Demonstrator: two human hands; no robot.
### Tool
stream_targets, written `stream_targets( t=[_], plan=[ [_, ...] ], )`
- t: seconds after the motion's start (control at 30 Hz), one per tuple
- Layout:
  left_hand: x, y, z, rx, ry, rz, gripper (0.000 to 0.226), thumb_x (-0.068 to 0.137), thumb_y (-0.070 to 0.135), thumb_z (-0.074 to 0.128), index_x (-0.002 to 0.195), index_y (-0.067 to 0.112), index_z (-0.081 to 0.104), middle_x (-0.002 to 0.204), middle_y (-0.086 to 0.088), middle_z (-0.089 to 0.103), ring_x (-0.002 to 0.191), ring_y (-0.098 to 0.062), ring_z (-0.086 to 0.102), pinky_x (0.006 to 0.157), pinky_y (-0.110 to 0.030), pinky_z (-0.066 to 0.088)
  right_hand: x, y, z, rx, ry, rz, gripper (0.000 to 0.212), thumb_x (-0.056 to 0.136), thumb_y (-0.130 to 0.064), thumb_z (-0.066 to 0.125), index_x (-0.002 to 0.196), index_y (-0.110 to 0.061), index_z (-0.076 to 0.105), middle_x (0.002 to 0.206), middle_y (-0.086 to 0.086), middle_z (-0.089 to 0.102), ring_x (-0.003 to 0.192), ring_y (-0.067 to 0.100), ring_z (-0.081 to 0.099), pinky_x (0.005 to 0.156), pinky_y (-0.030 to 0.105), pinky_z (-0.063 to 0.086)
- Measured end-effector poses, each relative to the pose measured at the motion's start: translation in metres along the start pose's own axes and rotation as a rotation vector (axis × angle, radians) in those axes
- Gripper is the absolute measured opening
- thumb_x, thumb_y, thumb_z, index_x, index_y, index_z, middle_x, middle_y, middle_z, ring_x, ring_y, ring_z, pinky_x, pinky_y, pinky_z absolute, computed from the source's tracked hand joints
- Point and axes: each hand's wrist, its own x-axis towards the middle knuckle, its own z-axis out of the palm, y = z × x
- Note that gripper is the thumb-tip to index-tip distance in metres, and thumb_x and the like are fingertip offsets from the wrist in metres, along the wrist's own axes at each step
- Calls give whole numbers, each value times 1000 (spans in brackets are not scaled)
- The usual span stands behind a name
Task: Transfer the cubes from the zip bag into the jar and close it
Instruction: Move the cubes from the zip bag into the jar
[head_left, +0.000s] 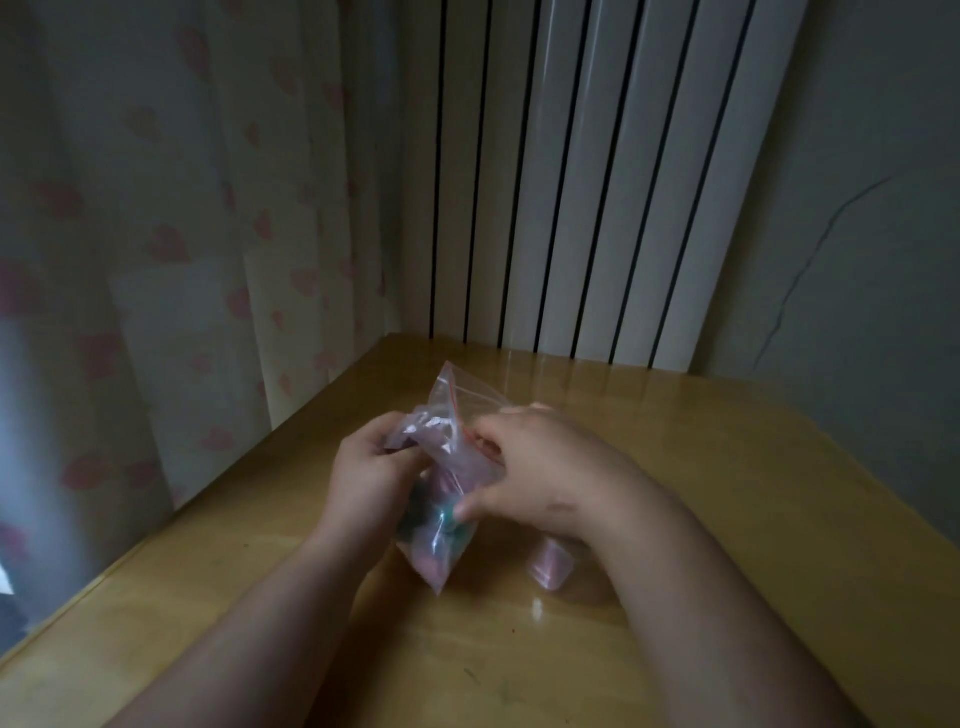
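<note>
Dim corner, wooden table (727, 467). Held upright low over it: zip bag (447, 457), thin, limp, slick and light, with cubes (434, 519) lumped at the bottom. Gripped its upper left side with left hand (369, 470); pinched it near the red seal and lower down with right hand (535, 467). Judged best taken by the lips beside the seal, not the sagging belly. Glimpsed something pinkish, perhaps the jar (550, 564), by the right wrist. Behind, curtain (156, 234), radiator (597, 182).

The zip bag (445, 397) is clear with a red seal line, cubes (442, 515) look teal and pink, curtain (182, 234) at 9 o'clock is pale with pink blotches.
</note>
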Motion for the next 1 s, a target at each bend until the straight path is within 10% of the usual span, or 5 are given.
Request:
stream_targets(
  t=[0.13,0.4,0.57,0.73,1.0],
  plan=[
    [2,-3,-3,-137,-157,17,37,66,7,58,101,7,69,102,-28,65,95,-45,63,86,-51,49,4,-6,8,89,194,-7,2,89,-29,65,90,-30,63,89,-10,56,82,12,55,72,33,51],
    [7,-5,5,-136,-37,-215,25,94,32,55,113,19,65,113,-16,69,91,-28,66,74,-36,49,14,7,9,462,665,50,16,92,-9,53,90,-16,67,97,-5,58,82,13,58,64,27,55],
    [2,1,8,-395,-142,-538,78,87,74,36,122,10,61,99,-17,63,71,-26,62,58,-32,52,16,7,10,436,765,45,16,87,-4,56,92,-13,67,99,-4,55,86,16,56,66,30,55],
    [-4,8,8,-843,-275,-573,44,94,23,53,134,7,57,122,-23,68,104,-36,70,87,-47,58,12,8,8,441,423,-4,10,84,-29,62,90,-21,65,92,-9,52,82,14,56,61,25,44],
    [2,-4,9,-817,-146,-423,87,57,-20,55,133,23,56,131,-24,60,104,-42,69,80,-53,59,11,15,-2,614,366,141,27,96,-11,47,95,-24,70,89,-7,65,74,9,58,58,24,43]
  ],
)
